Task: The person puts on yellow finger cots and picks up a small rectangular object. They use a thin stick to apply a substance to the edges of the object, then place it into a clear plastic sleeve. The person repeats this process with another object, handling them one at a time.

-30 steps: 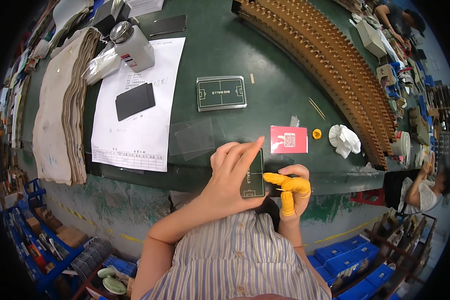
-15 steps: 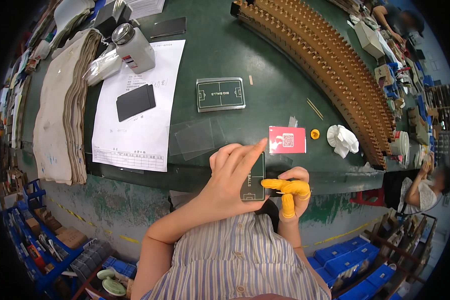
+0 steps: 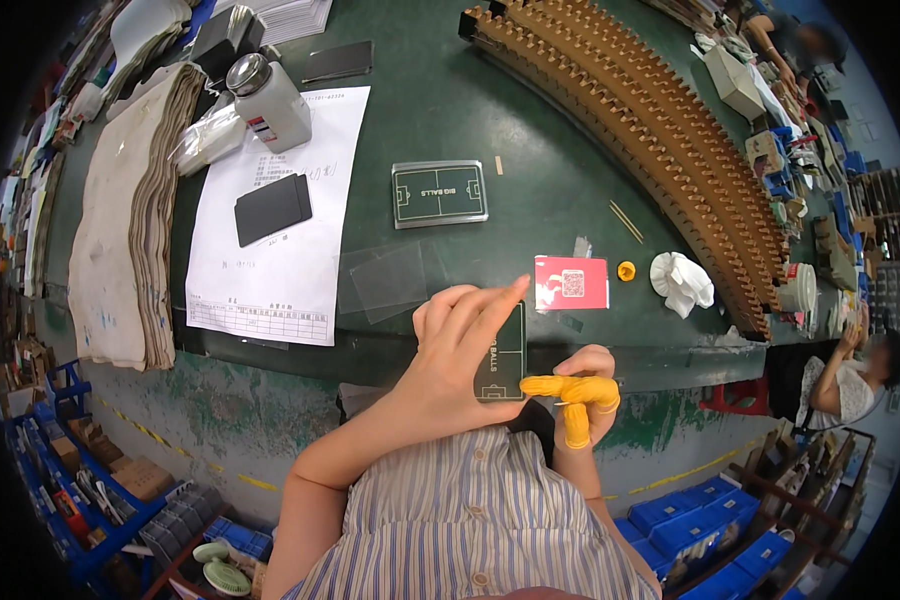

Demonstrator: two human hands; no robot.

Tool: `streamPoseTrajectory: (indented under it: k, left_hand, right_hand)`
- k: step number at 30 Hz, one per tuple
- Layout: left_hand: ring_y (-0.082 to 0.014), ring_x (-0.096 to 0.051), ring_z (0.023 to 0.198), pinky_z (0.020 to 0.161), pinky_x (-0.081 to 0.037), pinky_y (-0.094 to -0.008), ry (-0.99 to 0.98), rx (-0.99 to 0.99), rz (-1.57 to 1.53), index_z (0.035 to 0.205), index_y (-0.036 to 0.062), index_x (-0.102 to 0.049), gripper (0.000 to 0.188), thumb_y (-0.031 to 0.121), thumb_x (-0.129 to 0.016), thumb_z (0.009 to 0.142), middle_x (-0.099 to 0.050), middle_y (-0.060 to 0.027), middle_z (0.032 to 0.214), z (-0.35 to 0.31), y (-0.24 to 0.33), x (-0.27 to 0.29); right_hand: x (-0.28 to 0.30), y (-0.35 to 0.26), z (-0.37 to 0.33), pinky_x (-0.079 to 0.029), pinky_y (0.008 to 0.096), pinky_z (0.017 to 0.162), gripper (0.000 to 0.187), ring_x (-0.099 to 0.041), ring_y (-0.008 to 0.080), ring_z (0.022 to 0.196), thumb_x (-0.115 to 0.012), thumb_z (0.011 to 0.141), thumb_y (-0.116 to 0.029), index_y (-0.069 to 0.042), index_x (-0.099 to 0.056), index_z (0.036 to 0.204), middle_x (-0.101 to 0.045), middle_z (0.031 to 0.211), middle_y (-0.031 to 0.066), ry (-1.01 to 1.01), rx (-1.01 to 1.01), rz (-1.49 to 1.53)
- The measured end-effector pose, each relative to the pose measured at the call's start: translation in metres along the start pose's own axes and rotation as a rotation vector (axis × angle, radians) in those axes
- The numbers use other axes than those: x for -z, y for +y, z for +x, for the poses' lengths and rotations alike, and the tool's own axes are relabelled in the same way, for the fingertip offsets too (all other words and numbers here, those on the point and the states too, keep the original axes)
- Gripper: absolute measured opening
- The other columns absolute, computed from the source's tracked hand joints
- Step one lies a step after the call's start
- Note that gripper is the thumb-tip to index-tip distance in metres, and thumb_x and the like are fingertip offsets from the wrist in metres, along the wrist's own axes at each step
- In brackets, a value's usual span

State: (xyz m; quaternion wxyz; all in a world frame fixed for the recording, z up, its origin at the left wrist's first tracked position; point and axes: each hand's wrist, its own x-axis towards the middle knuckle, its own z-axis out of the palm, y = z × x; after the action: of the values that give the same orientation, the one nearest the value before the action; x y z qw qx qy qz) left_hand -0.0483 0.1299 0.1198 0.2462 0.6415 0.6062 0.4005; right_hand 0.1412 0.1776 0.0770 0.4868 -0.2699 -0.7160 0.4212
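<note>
My left hand (image 3: pixel 455 350) grips a dark green card (image 3: pixel 508 372) by its edges, thumb at the bottom and fingers at the top; pale pitch lines show on its face. Yellow finger cots cover the thumb and a finger of my right hand (image 3: pixel 588 392). These fingers are pinched at the card's right edge, and a short bit of a thin pale stick (image 3: pixel 561 403) shows between them; most of it is hidden. Beyond my hands lies a stack of matching green cards (image 3: pixel 440 194). A pink card with a square code (image 3: pixel 571 283) lies just past my right hand.
Clear plastic sleeves (image 3: pixel 388 280) lie left of the pink card. Farther left are a printed sheet (image 3: pixel 260 270), black cards (image 3: pixel 273 210) and a pump bottle (image 3: pixel 270 103). To the right are thin sticks (image 3: pixel 626 222), crumpled white tissue (image 3: pixel 681 284) and a long slotted brown rack (image 3: pixel 650 130).
My right hand has shifted slightly down along the card's right edge, its cotted finger now lower. My left hand keeps its hold on the card. The view has tilted a little.
</note>
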Motion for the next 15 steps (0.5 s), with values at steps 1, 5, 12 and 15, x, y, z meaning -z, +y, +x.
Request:
streamPoseTrajectory:
  k: [1,5,12,15]
  left_hand:
    - [-0.0270,-0.040,0.119,0.104,-0.023,-0.0397,-0.007,0.009,-0.005,0.144,0.0036,-0.033,0.105,0.020,-0.083,0.054,-0.050,-0.0072,0.132,0.000,0.000,0.001]
    - [-0.0286,-0.041,0.120,0.105,-0.025,-0.0407,0.065,0.001,-0.007,0.143,0.0032,-0.035,0.104,0.019,-0.083,0.052,-0.050,-0.0090,0.133,0.002,-0.005,0.000]
    - [-0.0295,-0.039,0.133,0.106,-0.036,-0.0433,0.048,0.034,-0.554,0.147,0.0027,-0.026,0.105,0.007,-0.086,0.062,-0.042,-0.0155,0.141,0.000,-0.014,-0.013]
    - [-0.0292,-0.038,0.135,0.106,-0.039,-0.0440,0.016,0.073,-0.778,0.148,0.0025,-0.023,0.107,0.003,-0.085,0.061,-0.038,-0.0171,0.143,-0.003,-0.018,-0.021]
  right_hand:
    - [-0.001,0.000,0.000,-0.039,0.0330,0.077,0.025,-0.046,0.0207,0.085,-0.059,0.091,-0.035,-0.011,-0.053,0.091,-0.054,0.094,0.0095,0.005,-0.011,0.045]
    - [-0.007,-0.006,-0.005,-0.040,0.0327,0.079,0.024,-0.047,0.0211,0.089,-0.054,0.093,-0.033,-0.010,-0.053,0.095,-0.053,0.097,0.0122,0.090,-0.145,0.308]
    - [-0.010,-0.010,0.004,-0.042,0.0362,0.090,0.024,-0.051,0.0224,0.099,-0.050,0.097,-0.027,-0.006,-0.051,0.107,-0.051,0.106,0.0157,0.139,-0.283,0.648]
    - [-0.009,-0.012,0.003,-0.042,0.0384,0.093,0.021,-0.052,0.0229,0.102,-0.047,0.098,-0.025,-0.006,-0.050,0.107,-0.051,0.109,0.0156,0.097,-0.330,0.733]
